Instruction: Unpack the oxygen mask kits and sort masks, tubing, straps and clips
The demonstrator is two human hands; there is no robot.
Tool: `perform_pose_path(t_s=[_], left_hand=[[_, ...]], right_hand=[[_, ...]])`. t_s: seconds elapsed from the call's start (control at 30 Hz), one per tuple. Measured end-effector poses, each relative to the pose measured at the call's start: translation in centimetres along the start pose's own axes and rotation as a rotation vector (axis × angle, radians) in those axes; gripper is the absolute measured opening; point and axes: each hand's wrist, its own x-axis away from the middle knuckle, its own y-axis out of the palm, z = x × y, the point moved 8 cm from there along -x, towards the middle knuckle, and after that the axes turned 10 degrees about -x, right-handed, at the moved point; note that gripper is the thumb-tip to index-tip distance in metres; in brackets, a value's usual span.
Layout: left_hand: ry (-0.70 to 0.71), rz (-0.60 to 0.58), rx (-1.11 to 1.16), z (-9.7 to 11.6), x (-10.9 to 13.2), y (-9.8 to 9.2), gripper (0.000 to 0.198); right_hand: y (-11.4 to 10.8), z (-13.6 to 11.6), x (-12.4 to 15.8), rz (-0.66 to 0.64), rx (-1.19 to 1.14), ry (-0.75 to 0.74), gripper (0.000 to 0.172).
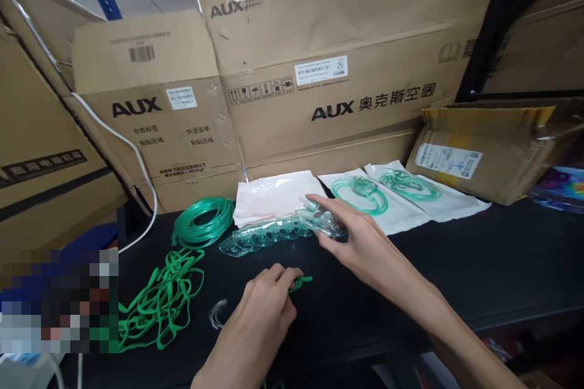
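My left hand (pixel 260 316) is closed on a green elastic strap (pixel 301 282), whose end sticks out past the fingertips above the black table. Farther forward, my right hand (pixel 351 225) grips a clear plastic face mask (pixel 326 223) between thumb and fingers, at the right end of a row of nested clear masks (pixel 264 236). A tangle of green elastic straps (pixel 159 310) lies left of my left hand. Nearer to that hand is a small bunch of thin whitish strips (pixel 218 314). Behind the tangle rests a coil of green tubing (pixel 203 222).
White pouches (pixel 278 191) lie behind the masks. To their right, green tubing sets (pixel 360 191) rest on more pouches. Cardboard panels (pixel 319 127) wall the back of the black table (pixel 433 273). A cardboard box (pixel 479 152) stands at right; a white cable (pixel 141 170) hangs at left.
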Motion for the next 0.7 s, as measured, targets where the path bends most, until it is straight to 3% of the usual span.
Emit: perform_pose_path(t_s=[0.13,0.27,0.37,0.5,0.6,0.7], left_hand=[[0.007,0.144,0.143,0.4,-0.1,-2.0,0.048],[0.042,0.426,0.338,-0.1,1.1,-6.8,0.034],[-0.058,0.586,0.328,-2.6,2.8,-10.5,0.026],[-0.236,0.698,0.126,-6.8,5.6,-14.2,0.024],[-0.364,0.712,-0.056,-9.9,7.3,-15.1,0.026],[-0.481,0.675,-0.152,-13.3,8.5,-14.5,0.030]], right_hand=[[-0.5,0.1,-0.1,0.022,-0.005,-0.019,0.056],[-0.8,0.4,-0.2,0.043,0.001,-0.050,0.056],[-0.8,0.5,-0.2,0.040,0.004,-0.059,0.055],[-0.6,0.5,-0.1,0.034,0.002,-0.043,0.056],[-0.5,0.3,-0.1,0.026,-0.012,-0.041,0.054],[-0.5,0.2,-0.2,0.006,-0.028,-0.024,0.053]])
